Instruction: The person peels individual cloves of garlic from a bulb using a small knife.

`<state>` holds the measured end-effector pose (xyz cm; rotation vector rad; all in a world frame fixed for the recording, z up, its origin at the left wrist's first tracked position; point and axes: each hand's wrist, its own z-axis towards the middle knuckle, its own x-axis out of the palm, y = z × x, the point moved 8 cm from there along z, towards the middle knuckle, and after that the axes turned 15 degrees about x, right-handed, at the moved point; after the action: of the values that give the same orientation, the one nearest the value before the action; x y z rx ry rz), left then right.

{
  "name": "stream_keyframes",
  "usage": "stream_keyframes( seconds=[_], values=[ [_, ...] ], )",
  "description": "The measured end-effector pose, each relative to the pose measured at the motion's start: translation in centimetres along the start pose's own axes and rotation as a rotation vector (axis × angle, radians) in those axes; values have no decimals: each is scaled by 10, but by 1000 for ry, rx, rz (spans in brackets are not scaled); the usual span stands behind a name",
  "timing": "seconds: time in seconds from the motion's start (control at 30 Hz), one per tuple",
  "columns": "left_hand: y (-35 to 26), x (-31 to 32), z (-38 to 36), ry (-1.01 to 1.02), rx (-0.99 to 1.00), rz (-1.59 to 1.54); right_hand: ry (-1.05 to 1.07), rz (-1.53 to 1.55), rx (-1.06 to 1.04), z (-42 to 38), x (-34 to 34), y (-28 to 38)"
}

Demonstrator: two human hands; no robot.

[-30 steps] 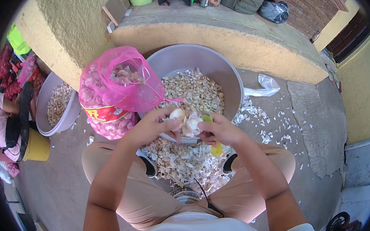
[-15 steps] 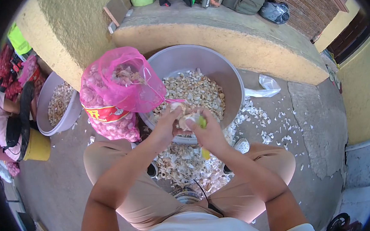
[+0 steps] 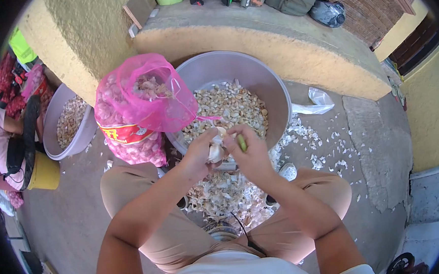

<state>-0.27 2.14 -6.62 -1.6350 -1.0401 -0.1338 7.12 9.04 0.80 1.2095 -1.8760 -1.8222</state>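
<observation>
My left hand (image 3: 199,152) is closed around a partly broken garlic bulb (image 3: 215,153), held over the near rim of a large grey tub (image 3: 276,89). Close beside it, my right hand (image 3: 252,151) has its fingers wrapped round a small tool with a yellow-green handle (image 3: 242,143); its working end is hidden. The right fingertips meet the bulb's upper side. Loose garlic cloves (image 3: 230,104) cover the tub's bottom. Against the tub's left side stands a pink mesh bag (image 3: 131,100) full of garlic bulbs, its top folded open.
Papery garlic skins (image 3: 226,195) are heaped between my feet and scattered to the right. A white plastic bag (image 3: 319,102) lies right of the tub. At left, a person (image 3: 11,136) sits near another tub (image 3: 51,133) of cloves and a yellow bucket (image 3: 45,171). A low concrete ledge (image 3: 253,38) runs behind.
The bulb has turned in my left hand, showing a smooth white side. My right hand has shifted slightly, and the tool's yellow lower end no longer shows under it.
</observation>
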Motion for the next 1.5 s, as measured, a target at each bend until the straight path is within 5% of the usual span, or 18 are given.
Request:
stream_keyframes(
  seconds=[0.13, 0.33, 0.63, 0.73, 1.5],
  values=[
    [-12, 22, -9, 212, 40, 36, 13, 194, 187, 18, -20, -18],
    [-19, 19, -4, 180, 194, 365, 393, 133, 265, 3, 2, 3],
    [-29, 30, -7, 370, 378, 649, 129, 124, 170, 15, -11, -14],
    [-27, 25, -4, 364, 443, 789, 259, 230, 213, 12, -2, -10],
    [-27, 29, -13, 391, 251, 389, 319, 468, 164, 5, 2, -12]
  ],
)
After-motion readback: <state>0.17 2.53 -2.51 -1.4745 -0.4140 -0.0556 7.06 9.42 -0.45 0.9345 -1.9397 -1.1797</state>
